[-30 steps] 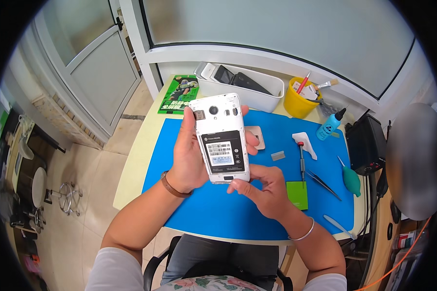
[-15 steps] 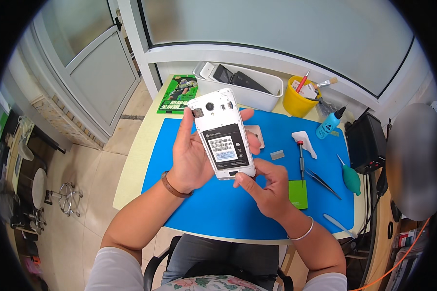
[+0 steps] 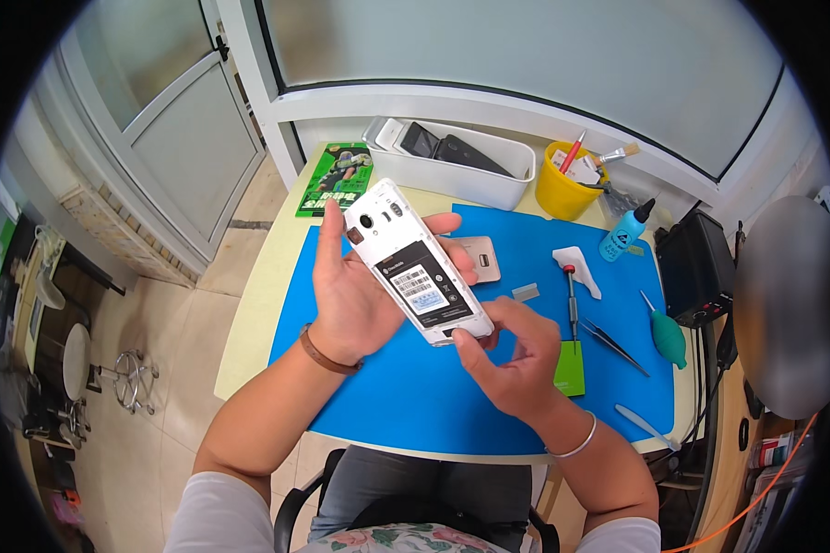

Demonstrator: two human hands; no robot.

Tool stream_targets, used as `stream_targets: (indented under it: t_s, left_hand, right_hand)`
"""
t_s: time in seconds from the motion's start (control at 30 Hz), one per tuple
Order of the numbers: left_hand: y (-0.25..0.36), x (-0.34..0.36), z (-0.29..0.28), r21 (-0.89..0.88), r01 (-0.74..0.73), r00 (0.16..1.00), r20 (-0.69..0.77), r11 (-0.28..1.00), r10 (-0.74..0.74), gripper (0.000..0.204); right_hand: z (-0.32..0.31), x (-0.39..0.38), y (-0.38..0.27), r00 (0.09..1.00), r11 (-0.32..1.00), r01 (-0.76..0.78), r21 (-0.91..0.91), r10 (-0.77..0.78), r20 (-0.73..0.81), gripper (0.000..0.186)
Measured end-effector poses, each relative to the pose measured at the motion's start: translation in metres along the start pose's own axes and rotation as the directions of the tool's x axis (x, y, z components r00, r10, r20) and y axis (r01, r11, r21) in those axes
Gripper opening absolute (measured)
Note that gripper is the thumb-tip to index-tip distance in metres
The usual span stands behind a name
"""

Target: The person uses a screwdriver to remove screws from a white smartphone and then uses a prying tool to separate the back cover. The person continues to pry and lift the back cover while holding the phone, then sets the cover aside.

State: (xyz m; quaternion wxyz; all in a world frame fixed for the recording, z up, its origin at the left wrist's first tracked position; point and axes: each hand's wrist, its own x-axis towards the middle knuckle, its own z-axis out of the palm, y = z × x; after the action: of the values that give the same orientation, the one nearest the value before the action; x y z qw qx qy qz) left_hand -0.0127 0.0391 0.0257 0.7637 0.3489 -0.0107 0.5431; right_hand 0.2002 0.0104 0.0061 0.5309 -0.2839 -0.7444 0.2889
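A white phone [image 3: 389,236], back cover off and black battery showing, is tilted with its top to the upper left. My left hand [image 3: 360,304] supports it from behind, fingers around its far side and thumb raised at the left. My right hand [image 3: 516,359] grips its bottom end between thumb and fingers. Behind the phone a pale cover [image 3: 478,262] lies on the blue mat [image 3: 433,405]. To the right lie a small grey strip [image 3: 525,291], white cloth [image 3: 572,267], screwdriver [image 3: 572,304], green pad [image 3: 569,378], tweezers [image 3: 615,347], green air blower [image 3: 668,341] and white pry tool [image 3: 646,427].
A white bin of phones [image 3: 452,180], a green booklet [image 3: 332,184], a yellow cup of tools [image 3: 563,194] and a blue bottle [image 3: 625,230] stand or lie along the back. A black device [image 3: 692,267] is at the right, a stool [image 3: 129,378] at the left.
The phone has turned anticlockwise and leaned further over, its top moving left. My left thumb has shifted left, away from the phone's edge, and my right hand has moved slightly right.
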Motion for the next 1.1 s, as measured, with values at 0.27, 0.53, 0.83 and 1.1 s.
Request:
stream_targets:
  t_s: [0.27, 0.53, 0.83, 1.1]
  left_hand:
    - [0.003, -0.003, 0.003, 0.025, 0.016, 0.996, -0.083, 1.0, -0.014, 0.104]
    - [-0.003, -0.006, 0.001, 0.178, -0.02, 0.969, -0.24, 0.984, 0.063, 0.093]
    - [-0.01, -0.009, 0.011, 0.617, -0.012, 0.931, -0.281, 0.787, 0.235, 0.065]
    - [-0.005, -0.013, 0.028, 0.977, -0.046, 0.894, -0.053, 0.208, 0.446, 0.023]
  right_hand:
    - [-0.003, 0.005, 0.001, 0.983, 0.989, 0.118, -0.089, -0.13, -0.132, 0.021]
    - [-0.005, 0.001, 0.006, 0.982, 0.999, 0.006, 0.04, 0.001, -0.186, 0.019]
    - [-0.002, 0.002, 0.005, 0.944, 0.977, -0.088, 0.196, 0.145, -0.297, 0.032]
    - [-0.007, 0.004, 0.01, 0.91, 0.969, -0.158, 0.192, 0.218, -0.353, 0.032]
